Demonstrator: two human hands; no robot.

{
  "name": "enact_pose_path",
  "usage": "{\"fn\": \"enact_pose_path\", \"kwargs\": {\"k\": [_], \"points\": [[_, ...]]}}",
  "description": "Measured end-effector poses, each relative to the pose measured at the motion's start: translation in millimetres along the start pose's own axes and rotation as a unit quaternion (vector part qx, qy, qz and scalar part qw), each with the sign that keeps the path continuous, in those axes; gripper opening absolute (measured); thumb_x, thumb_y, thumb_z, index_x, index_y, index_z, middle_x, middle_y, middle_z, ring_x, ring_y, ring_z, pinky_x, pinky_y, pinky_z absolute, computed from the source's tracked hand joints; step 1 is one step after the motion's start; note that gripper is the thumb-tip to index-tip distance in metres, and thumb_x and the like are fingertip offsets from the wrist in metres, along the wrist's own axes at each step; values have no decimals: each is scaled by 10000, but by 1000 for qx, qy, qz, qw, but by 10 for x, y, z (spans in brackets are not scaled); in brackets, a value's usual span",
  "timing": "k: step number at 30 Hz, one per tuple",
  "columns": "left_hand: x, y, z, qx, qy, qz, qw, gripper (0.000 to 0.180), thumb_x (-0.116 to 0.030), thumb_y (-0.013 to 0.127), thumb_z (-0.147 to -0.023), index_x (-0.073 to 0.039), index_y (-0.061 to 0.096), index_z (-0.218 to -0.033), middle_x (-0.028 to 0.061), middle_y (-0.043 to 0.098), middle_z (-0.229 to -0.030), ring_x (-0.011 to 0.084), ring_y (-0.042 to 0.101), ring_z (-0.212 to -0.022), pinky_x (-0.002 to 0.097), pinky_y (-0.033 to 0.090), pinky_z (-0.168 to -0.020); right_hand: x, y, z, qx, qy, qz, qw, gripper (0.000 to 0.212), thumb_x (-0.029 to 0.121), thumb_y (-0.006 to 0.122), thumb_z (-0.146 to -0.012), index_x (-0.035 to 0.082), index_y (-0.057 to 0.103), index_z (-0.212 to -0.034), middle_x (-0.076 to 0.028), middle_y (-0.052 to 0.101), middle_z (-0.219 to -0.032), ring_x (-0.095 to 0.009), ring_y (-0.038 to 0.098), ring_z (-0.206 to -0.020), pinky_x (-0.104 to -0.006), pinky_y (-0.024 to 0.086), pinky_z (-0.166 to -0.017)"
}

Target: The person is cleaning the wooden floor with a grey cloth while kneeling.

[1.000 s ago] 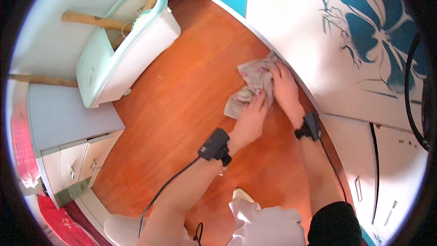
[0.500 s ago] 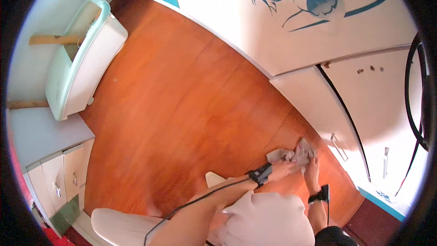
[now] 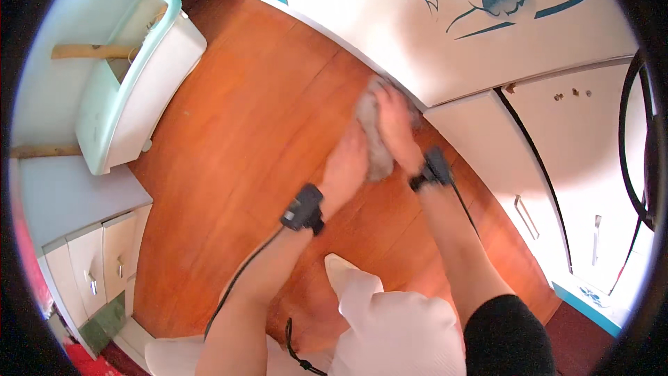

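Observation:
A crumpled grey cloth (image 3: 374,129) lies spread on the reddish-brown wooden floor, close to the base of the white cabinet front. My right hand (image 3: 396,122) grips it from its right side, fingers stretched over its far part. At its left edge my left hand (image 3: 348,160) holds on too, somewhat smeared by motion. Both arms reach forward, and each wrist wears a black strapped device with a cable, the left wrist device (image 3: 304,210) being the nearer one. Part of the cloth is hidden under my fingers.
White cabinet doors (image 3: 487,146) with metal handles run along the right. A pale green and white plastic tub (image 3: 160,69) with wooden sticks stands at the upper left, beside a low drawer cabinet (image 3: 90,195). My light-coloured shoe (image 3: 339,271) is on the floor below my hands.
Both hands have moved forward and to the left with the cloth, from beside the right-hand cabinet door to farther along the cabinet base. The cloth has gone from bunched to more spread.

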State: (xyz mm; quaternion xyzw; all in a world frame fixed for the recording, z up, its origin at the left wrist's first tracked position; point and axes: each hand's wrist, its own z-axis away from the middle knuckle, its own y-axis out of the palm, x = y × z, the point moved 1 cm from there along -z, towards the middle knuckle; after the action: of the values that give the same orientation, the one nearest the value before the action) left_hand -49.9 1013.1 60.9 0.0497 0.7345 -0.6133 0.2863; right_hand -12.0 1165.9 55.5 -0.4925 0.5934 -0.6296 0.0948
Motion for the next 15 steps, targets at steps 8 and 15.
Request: {"fn": "enact_pose_path", "kwargs": {"k": [8,15], "points": [[582,-344,-362,-72,-64,22,995,594,-18,527,-784,163,317,-1309,369,266,-1395,482,337,-1279,457,318,-1085,611,527,-963,69,-111,57,990,323,56,434,-872,61,527,-1182,-173,555,-1153,-371,542,-1044,-444,480,-855],[-642,508,103,-16,70,22,997,401,-39,424,-830,162,479,-1173,342,378,-1349,455,358,-1278,486,269,-1106,-819,-535,917,154,168,-15,974,425,103,311,-949,38,395,-1361,-268,444,-1333,-381,444,-1221,-433,348,-1049]]}}
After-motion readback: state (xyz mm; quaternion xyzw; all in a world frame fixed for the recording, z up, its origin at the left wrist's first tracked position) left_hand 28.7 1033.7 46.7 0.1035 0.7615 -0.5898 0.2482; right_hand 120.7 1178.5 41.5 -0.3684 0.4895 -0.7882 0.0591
